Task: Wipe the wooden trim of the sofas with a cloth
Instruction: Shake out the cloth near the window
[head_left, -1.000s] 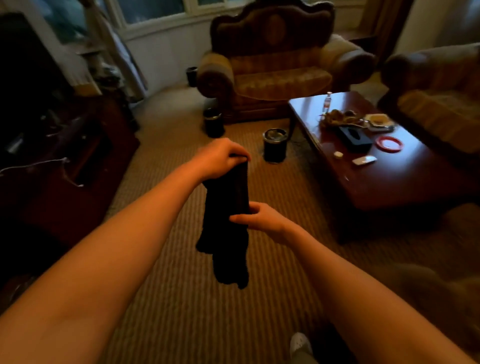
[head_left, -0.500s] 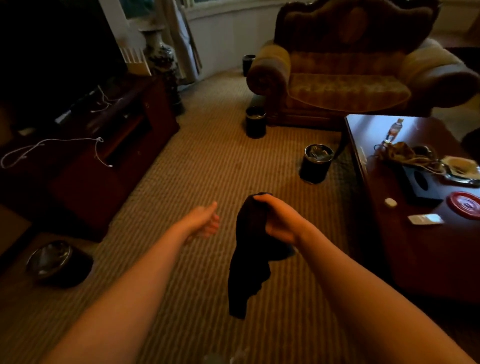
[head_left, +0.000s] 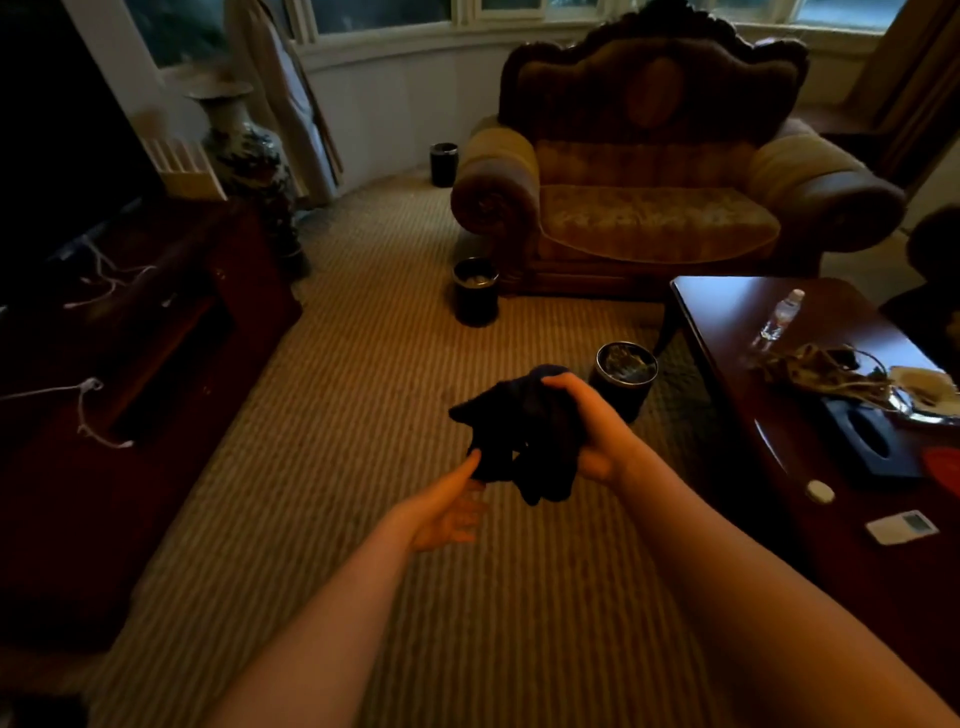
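Our right hand now grips dark cloth, bunched mid-air above carpet; left hand, released half-second ago, reaches back, fingertips touching cloth; sofa ahead, well apart; trim not yet wiped

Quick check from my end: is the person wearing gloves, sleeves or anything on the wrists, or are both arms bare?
Both arms look bare. The left hand and right hand show no gloves, and both forearms are uncovered as far as the bottom edge of the head view, with no sleeve cuff in sight. No watch, bracelet or ring shows, though the room is dim and small items could be missed.
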